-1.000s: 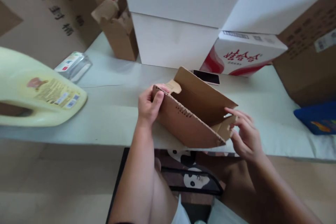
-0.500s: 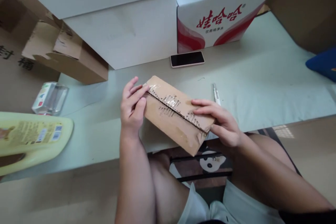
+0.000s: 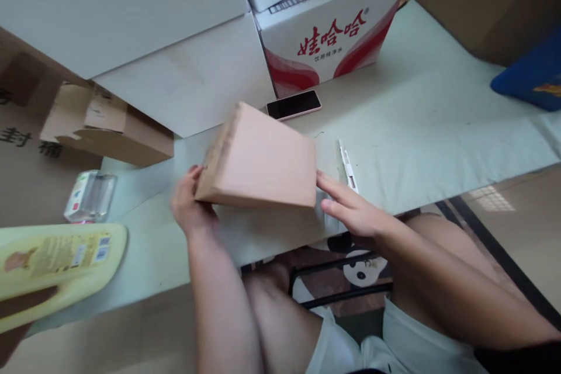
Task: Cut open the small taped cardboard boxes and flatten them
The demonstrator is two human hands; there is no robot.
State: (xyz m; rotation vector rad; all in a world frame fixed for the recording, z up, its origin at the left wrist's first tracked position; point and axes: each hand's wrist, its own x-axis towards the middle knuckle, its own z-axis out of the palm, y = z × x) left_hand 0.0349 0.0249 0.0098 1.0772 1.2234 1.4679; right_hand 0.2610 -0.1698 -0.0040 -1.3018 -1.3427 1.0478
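A brown cardboard box (image 3: 272, 160) is tilted above the table, a plain smooth face turned up and its taped side facing left, slightly blurred. My left hand (image 3: 193, 201) grips its lower left end, with some fingers hidden behind it. At the box's right edge is my right hand (image 3: 348, 204), fingers stretched out, the fingertips at or just beside the cardboard. A white utility knife (image 3: 347, 166) lies on the green cloth just right of the box. Behind the box a phone (image 3: 294, 105) lies flat, its screen dark.
White cartons (image 3: 188, 79) and a red-and-white carton (image 3: 328, 41) stand at the back. On the left are an open brown box (image 3: 131, 134), a clear plastic pack (image 3: 92, 196) and a yellow bottle (image 3: 65, 269). A blue object (image 3: 532, 73) is at the far right.
The box has been turned, its taped seam now facing left and a plain face showing. My right fingers have come off its top to its right edge. The view has shifted.
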